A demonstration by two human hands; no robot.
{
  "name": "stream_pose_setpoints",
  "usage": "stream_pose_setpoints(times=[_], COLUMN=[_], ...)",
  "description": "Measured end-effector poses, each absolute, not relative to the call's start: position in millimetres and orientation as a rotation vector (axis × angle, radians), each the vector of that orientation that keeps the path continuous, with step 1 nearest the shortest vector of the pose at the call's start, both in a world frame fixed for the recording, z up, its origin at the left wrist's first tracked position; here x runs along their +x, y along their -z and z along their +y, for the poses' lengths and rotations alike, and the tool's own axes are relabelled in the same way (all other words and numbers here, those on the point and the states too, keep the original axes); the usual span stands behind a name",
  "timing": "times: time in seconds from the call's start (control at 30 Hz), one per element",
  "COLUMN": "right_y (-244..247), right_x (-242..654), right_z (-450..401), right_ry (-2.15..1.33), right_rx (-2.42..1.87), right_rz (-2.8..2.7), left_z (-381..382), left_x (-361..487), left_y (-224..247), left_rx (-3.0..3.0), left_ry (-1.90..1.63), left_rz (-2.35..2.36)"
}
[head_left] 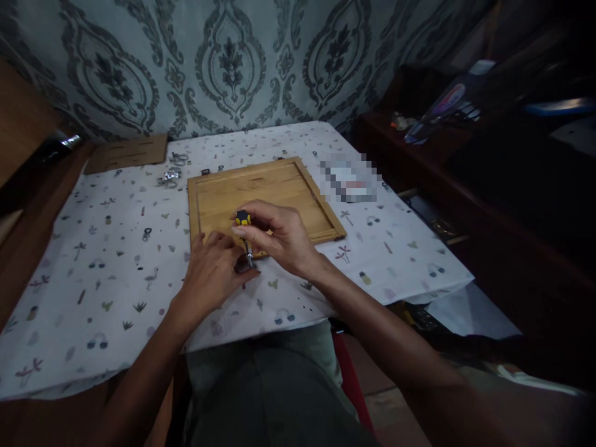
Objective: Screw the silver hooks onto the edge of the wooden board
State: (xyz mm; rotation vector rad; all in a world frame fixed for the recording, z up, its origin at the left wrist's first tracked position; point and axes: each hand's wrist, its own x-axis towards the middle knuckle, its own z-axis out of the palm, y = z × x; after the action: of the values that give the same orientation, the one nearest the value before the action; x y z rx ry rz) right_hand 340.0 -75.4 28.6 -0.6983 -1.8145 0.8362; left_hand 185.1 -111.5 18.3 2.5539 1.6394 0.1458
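My right hand (279,239) grips a screwdriver (243,218) by its black and yellow handle, held upright over the near edge of a wooden door panel (254,195). The screwdriver's tip meets a small metal hinge (250,257) at that edge. My left hand (214,264) holds the hinge from the left, fingers lying on the panel's frame and thumb below the metal. Fingers partly hide the hinge and the panel's near left corner. The panel lies flat, with a raised frame round its recessed middle.
Several metal hinges (171,176) lie beyond the panel's left side, near a piece of brown cardboard (128,154). A blurred-out item (351,178) lies to the right on the patterned tablecloth (153,323). A bottle (449,102) stands tilted on the dark furniture at right.
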Motion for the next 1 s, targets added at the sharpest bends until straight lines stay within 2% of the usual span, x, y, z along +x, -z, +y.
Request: stream_pose_setpoints(times=[0.2, 0.57, 0.8, 1.0], right_y=[-24.2, -27.0, -35.9, -32.5], right_x=[337.0, 337.0, 341.8, 329.7], right_z=[-75.7, -77.3, -83.6, -82.6], right_ry=[-0.630, -0.670, -0.502, -1.108], right_rx=[-0.733, -0.745, -0.767, -0.561], right_rz=[-1.802, -1.796, -1.891, -1.569], left_z=[-111.6, -112.5, -112.3, -112.2], left_x=[184.8, 185.2, 185.5, 186.0], left_y=[-18.0, -19.3, -19.3, -18.7], left_rx=[2.547, 2.572, 2.573, 2.567], left_ry=[-0.172, -0.158, -0.153, -0.168], left_rz=[1.630, 1.637, 1.642, 1.635])
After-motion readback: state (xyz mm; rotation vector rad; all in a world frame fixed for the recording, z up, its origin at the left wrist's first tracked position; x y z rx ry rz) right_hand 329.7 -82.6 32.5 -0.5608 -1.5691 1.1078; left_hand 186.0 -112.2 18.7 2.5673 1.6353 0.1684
